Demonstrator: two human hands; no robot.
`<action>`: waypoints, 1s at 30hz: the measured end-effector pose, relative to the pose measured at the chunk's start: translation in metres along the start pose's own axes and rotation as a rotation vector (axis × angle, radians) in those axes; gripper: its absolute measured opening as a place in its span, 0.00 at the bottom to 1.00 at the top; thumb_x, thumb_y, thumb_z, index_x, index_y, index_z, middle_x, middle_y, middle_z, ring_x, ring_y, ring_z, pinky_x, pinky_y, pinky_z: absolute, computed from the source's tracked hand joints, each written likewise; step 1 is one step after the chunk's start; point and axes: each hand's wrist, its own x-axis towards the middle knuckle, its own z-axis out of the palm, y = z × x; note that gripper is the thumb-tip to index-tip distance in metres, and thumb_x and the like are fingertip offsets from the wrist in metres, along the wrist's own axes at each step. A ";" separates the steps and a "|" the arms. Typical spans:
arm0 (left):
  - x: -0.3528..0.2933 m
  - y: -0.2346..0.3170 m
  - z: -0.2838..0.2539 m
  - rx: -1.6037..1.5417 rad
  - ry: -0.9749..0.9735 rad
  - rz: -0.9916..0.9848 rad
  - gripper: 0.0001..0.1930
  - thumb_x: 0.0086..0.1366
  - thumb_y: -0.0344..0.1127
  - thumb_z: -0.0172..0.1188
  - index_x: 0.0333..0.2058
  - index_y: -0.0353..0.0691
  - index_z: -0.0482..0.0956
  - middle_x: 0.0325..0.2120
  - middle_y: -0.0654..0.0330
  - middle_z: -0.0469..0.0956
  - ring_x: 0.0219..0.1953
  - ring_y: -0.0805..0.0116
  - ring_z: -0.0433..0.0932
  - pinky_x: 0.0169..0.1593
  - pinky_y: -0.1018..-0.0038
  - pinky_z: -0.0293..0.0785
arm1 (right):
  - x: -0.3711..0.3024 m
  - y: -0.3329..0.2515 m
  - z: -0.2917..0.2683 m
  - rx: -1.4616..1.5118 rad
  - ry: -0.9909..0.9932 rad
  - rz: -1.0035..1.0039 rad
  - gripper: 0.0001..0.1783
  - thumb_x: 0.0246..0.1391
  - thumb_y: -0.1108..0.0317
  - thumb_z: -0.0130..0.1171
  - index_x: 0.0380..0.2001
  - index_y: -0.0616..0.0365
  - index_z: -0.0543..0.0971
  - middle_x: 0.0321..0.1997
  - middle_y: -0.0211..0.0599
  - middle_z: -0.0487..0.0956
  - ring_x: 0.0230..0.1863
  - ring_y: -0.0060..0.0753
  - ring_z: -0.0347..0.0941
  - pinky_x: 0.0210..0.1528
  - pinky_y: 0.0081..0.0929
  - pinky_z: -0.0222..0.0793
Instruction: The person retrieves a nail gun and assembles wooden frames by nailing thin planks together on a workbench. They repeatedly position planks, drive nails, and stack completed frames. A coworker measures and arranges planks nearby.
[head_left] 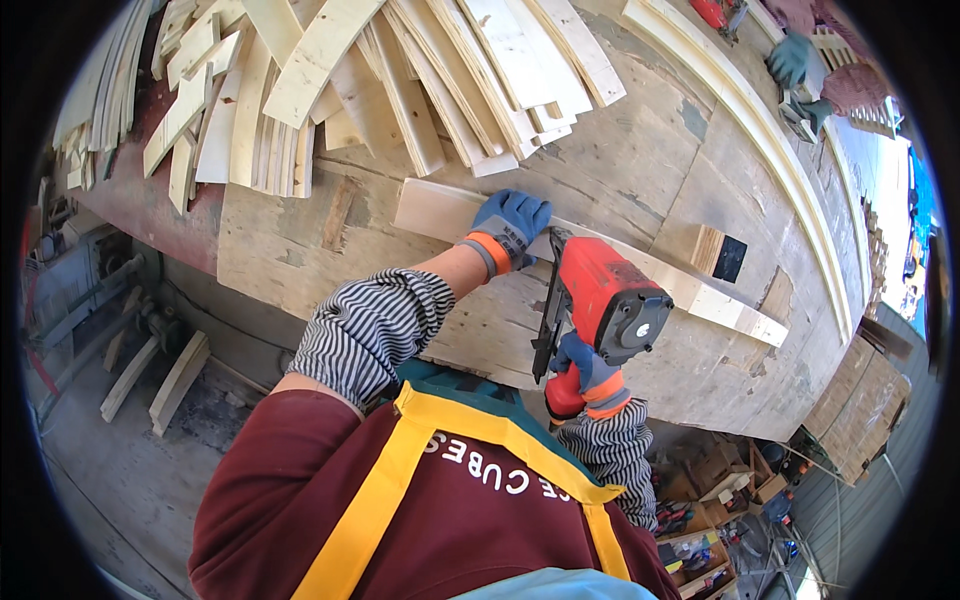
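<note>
A long, narrow wooden strip lies slantwise across the workbench. My left hand, in a blue glove with an orange cuff, is closed over the strip left of its middle, with the fingers across its far edge. My right hand, gloved the same way, grips the handle of a red and black nail gun. The gun's nose meets the strip just right of my left hand; whether it presses on the wood is hard to see. Beyond the strip sits a short wooden block with a dark end.
Stacks of pale wooden slats cover the bench's far left. A long curved wooden rail runs along the right side of the worn plywood workbench. A co-worker's gloved hand shows at far right. Wooden pieces stand below left.
</note>
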 end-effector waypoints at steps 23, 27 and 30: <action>-0.063 -0.065 -0.009 0.269 0.075 -0.002 0.51 0.47 0.61 0.68 0.66 0.46 0.56 0.63 0.58 0.60 0.65 0.59 0.58 0.69 0.56 0.50 | -0.031 0.026 -0.023 0.062 -0.032 0.021 0.07 0.49 0.71 0.52 0.21 0.63 0.74 0.18 0.38 0.74 0.19 0.33 0.71 0.24 0.29 0.70; -0.051 -0.060 -0.010 0.249 -0.014 -0.037 0.46 0.49 0.60 0.67 0.64 0.47 0.60 0.61 0.60 0.62 0.63 0.59 0.61 0.67 0.58 0.53 | -0.028 0.040 -0.032 0.080 -0.079 0.009 0.08 0.54 0.69 0.55 0.26 0.64 0.74 0.21 0.37 0.74 0.20 0.31 0.70 0.24 0.30 0.68; -0.047 -0.062 -0.010 0.202 0.000 -0.044 0.44 0.50 0.60 0.66 0.63 0.49 0.61 0.61 0.60 0.62 0.63 0.59 0.61 0.67 0.59 0.52 | -0.032 0.045 -0.031 0.068 -0.065 -0.011 0.10 0.55 0.68 0.56 0.25 0.64 0.75 0.21 0.36 0.75 0.21 0.30 0.71 0.25 0.29 0.68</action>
